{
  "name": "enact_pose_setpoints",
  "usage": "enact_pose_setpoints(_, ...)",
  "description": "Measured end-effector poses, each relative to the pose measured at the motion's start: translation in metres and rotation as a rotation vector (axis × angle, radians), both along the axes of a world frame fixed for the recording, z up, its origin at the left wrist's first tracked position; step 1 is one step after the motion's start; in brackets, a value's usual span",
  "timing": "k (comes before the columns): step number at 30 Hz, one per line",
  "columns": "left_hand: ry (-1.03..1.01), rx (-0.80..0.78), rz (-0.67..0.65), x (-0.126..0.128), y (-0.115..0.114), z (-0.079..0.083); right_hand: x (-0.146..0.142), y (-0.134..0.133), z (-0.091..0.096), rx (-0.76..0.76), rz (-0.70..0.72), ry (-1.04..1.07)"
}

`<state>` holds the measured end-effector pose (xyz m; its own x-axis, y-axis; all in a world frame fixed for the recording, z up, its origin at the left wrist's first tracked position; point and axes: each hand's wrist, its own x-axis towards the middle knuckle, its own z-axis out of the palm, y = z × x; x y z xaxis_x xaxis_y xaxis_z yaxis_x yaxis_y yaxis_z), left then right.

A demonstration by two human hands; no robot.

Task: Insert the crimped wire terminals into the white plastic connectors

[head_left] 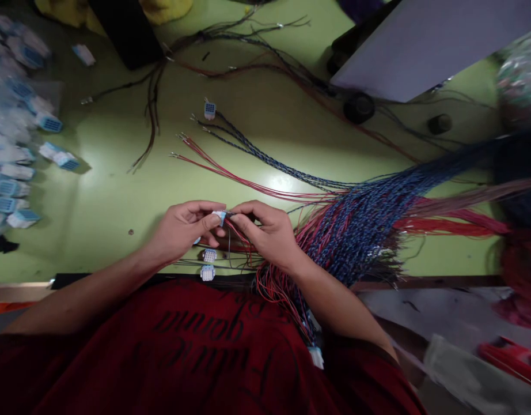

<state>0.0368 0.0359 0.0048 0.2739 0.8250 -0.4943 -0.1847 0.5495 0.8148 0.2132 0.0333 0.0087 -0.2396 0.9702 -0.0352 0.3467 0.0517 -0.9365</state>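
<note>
Connector, one, pinched in left hand; right hand gripping wires beside it; two white connectors near shirt

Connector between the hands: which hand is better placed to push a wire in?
Probably the right hand: it seems to pinch wires beside the connector, nearer the wire bundle, while the left hand holds the connector.

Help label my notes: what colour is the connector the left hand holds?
The connector is white and light blue; the head view shows it.
</note>
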Motion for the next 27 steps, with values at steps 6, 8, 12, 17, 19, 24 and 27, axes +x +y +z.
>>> enact_pose_setpoints(6, -0.054, -0.030, -0.024, -0.0015, 0.0002, -0.0046, 0.0036, 0.0032, 0.0029, -0.096, 0.027, 0.148)
enact_pose_setpoints(8, -0.066, -0.037, -0.018, -0.0021, -0.0002, -0.0067, 0.0047, 0.0039, 0.0036, -0.109, 0.034, 0.162)
enact_pose_setpoints(12, -0.104, -0.085, -0.006, -0.0031, 0.0008, -0.0076, 0.0056, 0.0035, 0.0024, -0.024, 0.040, 0.109)
enact_pose_setpoints(17, -0.125, -0.145, 0.000, -0.0038, 0.0028, -0.0049, 0.0058, 0.0017, -0.0004, 0.040, 0.105, 0.041)
enact_pose_setpoints(19, -0.109, -0.134, -0.021, -0.0042, 0.0026, -0.0048, 0.0064, 0.0014, -0.0005, 0.040, 0.115, 0.033)
enact_pose_setpoints(24, -0.006, -0.043, -0.078, -0.0049, 0.0008, -0.0050, 0.0076, 0.0016, 0.0015, 0.016, 0.121, 0.011)
enact_pose_setpoints(27, 0.081, 0.038, -0.099, -0.0041, -0.0011, -0.0041, 0.0069, 0.0015, 0.0025, -0.018, 0.117, -0.016)
